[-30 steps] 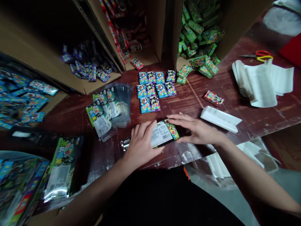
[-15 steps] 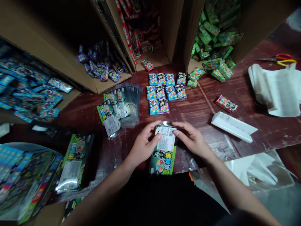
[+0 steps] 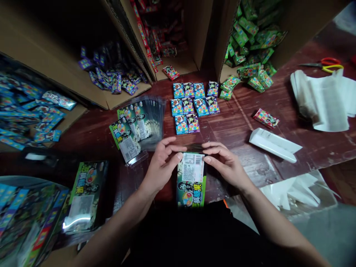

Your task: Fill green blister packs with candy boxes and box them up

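Observation:
A clear plastic box (image 3: 190,187) with a green and black printed face and a white barcode label lies in front of me, its flap end pointing away. My left hand (image 3: 164,163) grips the left side of that end, thumb at the label's edge and fingers curled over the flap. On the right side, my right hand (image 3: 225,163) pinches the box's edge between thumb and fingers. Beyond my hands, small blue and purple candy boxes (image 3: 183,105) stand in rows. A fan of flat printed plastic sleeves (image 3: 141,124) lies to the left.
Cardboard cartons of small blue boxes (image 3: 33,111), purple boxes (image 3: 114,74), red boxes (image 3: 158,40) and green boxes (image 3: 250,44) line the back. Another printed package (image 3: 86,196) lies left. At right are a red box (image 3: 266,118), folded white card (image 3: 274,142), scissors (image 3: 325,65) and white sheets (image 3: 319,100).
The fingers of both hands have shifted at the box's far end, and its shiny flap now looks thin and dark. The left hand has moved slightly left; the view has shifted a little.

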A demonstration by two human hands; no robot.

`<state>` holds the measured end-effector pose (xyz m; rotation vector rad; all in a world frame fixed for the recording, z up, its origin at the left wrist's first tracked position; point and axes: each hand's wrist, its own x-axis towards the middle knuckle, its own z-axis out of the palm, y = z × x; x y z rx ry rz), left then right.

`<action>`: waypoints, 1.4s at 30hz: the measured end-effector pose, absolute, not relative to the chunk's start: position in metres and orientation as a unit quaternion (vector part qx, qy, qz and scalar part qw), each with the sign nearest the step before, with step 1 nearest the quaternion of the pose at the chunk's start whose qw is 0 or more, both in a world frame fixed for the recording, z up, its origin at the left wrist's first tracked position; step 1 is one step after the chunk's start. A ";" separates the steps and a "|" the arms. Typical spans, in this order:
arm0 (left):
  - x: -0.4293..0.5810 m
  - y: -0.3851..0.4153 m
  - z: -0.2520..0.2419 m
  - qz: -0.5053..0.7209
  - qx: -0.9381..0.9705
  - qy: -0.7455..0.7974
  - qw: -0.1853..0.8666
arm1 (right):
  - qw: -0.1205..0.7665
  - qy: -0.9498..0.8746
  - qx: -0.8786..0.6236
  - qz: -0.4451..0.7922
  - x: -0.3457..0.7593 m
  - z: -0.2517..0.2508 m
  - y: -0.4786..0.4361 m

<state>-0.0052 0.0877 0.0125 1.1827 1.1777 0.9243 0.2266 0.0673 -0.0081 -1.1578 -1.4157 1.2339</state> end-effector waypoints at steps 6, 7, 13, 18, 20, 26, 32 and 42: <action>-0.012 0.096 0.030 0.298 0.567 0.514 0.570 | 0.453 -0.587 -0.455 0.493 0.224 0.003 0.070; -0.012 0.097 0.033 0.292 0.581 0.514 0.560 | 0.435 -0.599 -0.458 0.492 0.224 0.006 0.070; -0.003 0.104 0.044 0.274 0.606 0.525 0.530 | 0.394 -0.524 -0.534 0.534 0.222 0.020 0.076; -0.001 0.111 0.046 0.243 0.609 0.518 0.549 | 0.382 -0.499 -0.531 0.569 0.228 0.024 0.080; -0.004 0.111 0.045 0.237 0.604 0.501 0.572 | 0.375 -0.510 -0.525 0.568 0.234 0.023 0.079; -0.009 0.110 0.043 0.251 0.617 0.468 0.581 | 0.390 -0.559 -0.461 0.569 0.248 0.012 0.074; 0.001 0.128 0.047 0.156 0.691 0.441 0.550 | 0.410 -0.608 -0.445 0.514 0.250 0.009 0.067; 0.055 0.170 0.018 0.062 0.801 0.353 0.480 | 0.309 -0.685 -0.649 0.122 0.449 0.021 0.107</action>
